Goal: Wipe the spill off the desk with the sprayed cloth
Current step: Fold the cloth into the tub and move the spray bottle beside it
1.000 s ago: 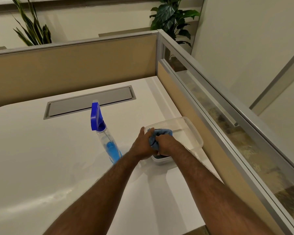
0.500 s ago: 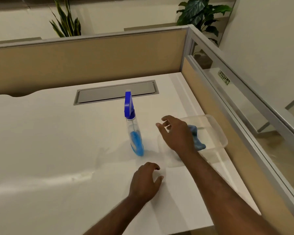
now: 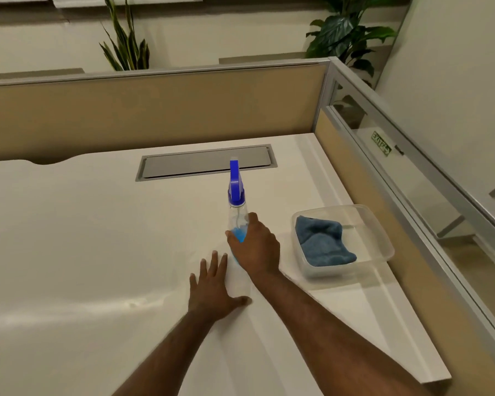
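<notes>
Desk (image 3: 83, 252): white top, spans all round both hands; grey cable-tray cover (image 3: 207, 162) set flush, well beyond the hands. A faint glossy streak (image 3: 132, 302) lies on the surface to the left of the left hand; whether wet or mere glare, cannot tell.

Partition (image 3: 155, 110): tan panels w/ metal rail, behind and to the right of the hands.

Container (image 3: 383, 238): clear plastic tub, on desk just right of the right hand, apart from it. Cloth (image 3: 322, 242): blue, crumpled, lies inside the tub, nobody touching it.

Right forearm runs up from lower right, wrist roughly straight. Right hand (image 3: 256, 247): curled round lower body of spray bottle (image 3: 236, 208), thumb on near-left side, fingers wrapped behind; grip on bottle. Bottle upright on desk, blue trigger head, blue liquid low in clear body.

Left forearm rises from bottom centre. Left hand (image 3: 213, 290): flat, palm down on desk, fingers spread and extended fwd, holding nothing; sits just below-left of right hand, fingertips near the bottle base.
</notes>
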A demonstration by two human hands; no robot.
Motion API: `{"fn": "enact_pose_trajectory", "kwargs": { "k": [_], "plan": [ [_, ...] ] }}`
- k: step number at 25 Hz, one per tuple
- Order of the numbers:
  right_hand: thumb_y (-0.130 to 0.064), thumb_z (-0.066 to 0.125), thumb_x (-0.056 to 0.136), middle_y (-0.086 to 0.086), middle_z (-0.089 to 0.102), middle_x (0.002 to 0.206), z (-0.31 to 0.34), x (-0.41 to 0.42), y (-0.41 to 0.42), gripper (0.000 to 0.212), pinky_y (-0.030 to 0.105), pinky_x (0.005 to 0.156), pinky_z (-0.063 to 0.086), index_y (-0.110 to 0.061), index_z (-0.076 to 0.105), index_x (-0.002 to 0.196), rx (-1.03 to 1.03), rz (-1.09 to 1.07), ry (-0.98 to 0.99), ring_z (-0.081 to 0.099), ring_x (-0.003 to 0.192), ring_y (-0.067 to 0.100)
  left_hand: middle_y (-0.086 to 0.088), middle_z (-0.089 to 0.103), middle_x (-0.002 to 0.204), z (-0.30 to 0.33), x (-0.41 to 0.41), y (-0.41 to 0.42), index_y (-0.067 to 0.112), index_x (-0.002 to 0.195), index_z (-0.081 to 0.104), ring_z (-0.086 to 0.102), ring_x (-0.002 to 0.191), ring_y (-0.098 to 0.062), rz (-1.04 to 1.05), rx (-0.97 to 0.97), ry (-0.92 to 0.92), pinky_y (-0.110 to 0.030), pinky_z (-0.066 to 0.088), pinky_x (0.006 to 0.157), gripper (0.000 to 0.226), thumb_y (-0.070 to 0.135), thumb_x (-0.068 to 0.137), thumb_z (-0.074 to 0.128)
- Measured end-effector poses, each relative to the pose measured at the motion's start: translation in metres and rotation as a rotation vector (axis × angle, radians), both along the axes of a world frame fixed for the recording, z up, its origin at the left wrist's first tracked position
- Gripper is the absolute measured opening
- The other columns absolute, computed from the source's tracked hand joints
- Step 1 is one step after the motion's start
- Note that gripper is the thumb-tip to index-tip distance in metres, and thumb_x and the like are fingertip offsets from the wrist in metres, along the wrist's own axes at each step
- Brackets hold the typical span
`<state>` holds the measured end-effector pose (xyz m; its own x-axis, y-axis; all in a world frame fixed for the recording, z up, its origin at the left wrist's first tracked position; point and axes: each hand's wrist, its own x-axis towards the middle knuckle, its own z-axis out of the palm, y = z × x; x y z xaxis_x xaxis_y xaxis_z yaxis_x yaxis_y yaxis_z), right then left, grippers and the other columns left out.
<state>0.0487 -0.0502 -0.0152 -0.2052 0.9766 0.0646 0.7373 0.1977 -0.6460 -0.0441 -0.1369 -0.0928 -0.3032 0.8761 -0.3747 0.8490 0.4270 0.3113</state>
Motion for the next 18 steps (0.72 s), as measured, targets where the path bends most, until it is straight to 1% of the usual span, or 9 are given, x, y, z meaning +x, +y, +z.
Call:
{"fn": "enact_pose_trajectory", "kwargs": {
  "k": [2,4,6,7,10,13,17,18],
  "plan": [
    [-0.057,0.060,0.084,0.001,0.067,0.114,0.002,0.006,0.001,0.058,0.020,0.075,0.047,-0.020,0.045,0.125,0.011,-0.008,0.007,0.067,0.095,0.017,0.001,-0.015,0.162,-0.006,-0.003,-0.001,0.031,0.151,-0.010,-0.013,0.149,-0.027,-0.003,-0.014,-0.021,-0.056,0.003,0.118,0.130,0.092,0.053,0.050],
    [-0.060,0.059,0.084,-0.002,0.068,0.109,0.010,0.018,0.003,0.057,0.018,0.069,0.043,-0.021,0.046,0.123,0.050,-0.050,0.013,0.067,0.091,0.015,0.002,-0.013,0.163,-0.011,-0.006,-0.001,0.032,0.151,-0.007,-0.011,0.149,-0.026,0.011,0.003,-0.013,-0.055,0.004,0.119,0.130,0.093,0.051,0.049],
    [-0.060,0.060,0.082,-0.003,0.068,0.103,0.025,0.038,0.008,0.057,0.018,0.065,0.041,-0.022,0.045,0.121,0.110,-0.117,0.060,0.064,0.084,0.010,0.003,-0.010,0.163,-0.012,-0.006,0.000,0.034,0.151,-0.004,-0.009,0.149,-0.025,0.017,0.032,-0.015,-0.054,0.005,0.119,0.129,0.093,0.050,0.051],
    [-0.060,0.062,0.081,-0.003,0.068,0.104,0.034,0.050,0.012,0.059,0.019,0.065,0.042,-0.022,0.043,0.122,0.135,-0.149,0.090,0.062,0.083,0.009,0.004,-0.008,0.163,-0.012,-0.006,0.001,0.034,0.151,-0.003,-0.008,0.149,-0.025,0.018,0.044,-0.017,-0.054,0.005,0.119,0.129,0.092,0.050,0.052],
    [-0.055,0.067,0.079,0.002,0.068,0.112,0.061,0.096,0.026,0.064,0.021,0.072,0.045,-0.020,0.041,0.127,0.238,-0.244,0.177,0.066,0.092,0.017,0.005,-0.007,0.163,-0.010,-0.004,0.000,0.034,0.152,0.001,-0.007,0.150,-0.024,0.020,0.067,-0.031,-0.054,0.005,0.118,0.130,0.091,0.048,0.055],
    [-0.049,0.070,0.080,0.007,0.068,0.111,0.078,0.143,0.040,0.066,0.023,0.072,0.046,-0.015,0.042,0.129,0.389,-0.327,0.179,0.067,0.092,0.020,0.005,-0.006,0.163,-0.008,-0.004,0.000,0.033,0.152,0.002,-0.007,0.150,-0.024,0.013,0.069,-0.024,-0.054,0.006,0.118,0.131,0.091,0.048,0.056],
    [-0.044,0.071,0.081,0.009,0.067,0.113,0.076,0.192,0.057,0.066,0.024,0.069,0.048,-0.012,0.043,0.131,0.423,-0.414,0.115,0.064,0.091,0.014,0.004,-0.005,0.163,-0.007,-0.003,-0.001,0.032,0.152,0.002,-0.006,0.150,-0.025,0.008,0.074,-0.019,-0.055,0.007,0.118,0.130,0.090,0.049,0.057],
    [-0.044,0.071,0.081,0.010,0.067,0.113,0.072,0.200,0.059,0.065,0.026,0.069,0.051,-0.012,0.043,0.130,0.411,-0.429,0.104,0.066,0.092,0.016,0.004,-0.005,0.163,-0.007,-0.003,-0.001,0.032,0.152,0.002,-0.007,0.150,-0.025,0.009,0.074,-0.023,-0.055,0.006,0.118,0.130,0.090,0.049,0.057]
  ]
}}
